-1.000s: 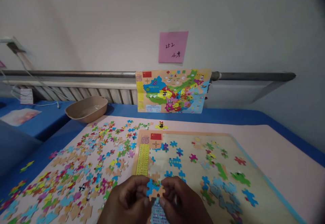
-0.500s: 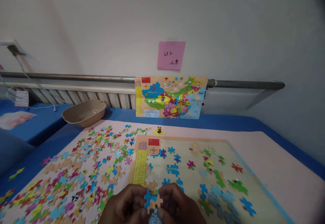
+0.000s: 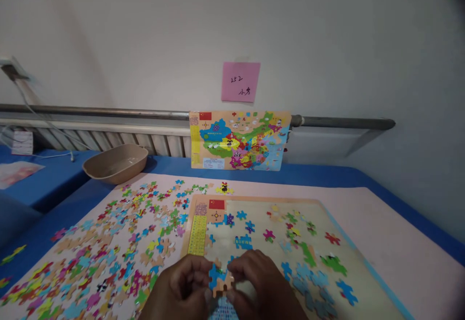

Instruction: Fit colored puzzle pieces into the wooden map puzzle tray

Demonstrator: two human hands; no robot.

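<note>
Head view — both hands' grip unchanged, left hand [image 3: 183,288] and right hand [image 3: 259,286] still pinching puzzle piece [image 3: 220,280] — slightly higher in frame.

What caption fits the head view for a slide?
Both hands, left hand and right hand, pinch joined blue-and-tan puzzle pieces above the puzzle board; loose pieces lie left.

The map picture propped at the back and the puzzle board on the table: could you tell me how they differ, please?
The map picture stands upright against the rail; the puzzle board lies flat. The map picture looks complete; the puzzle board carries only scattered pieces, mostly bare. Both show a red flag at the upper left corner.
</note>
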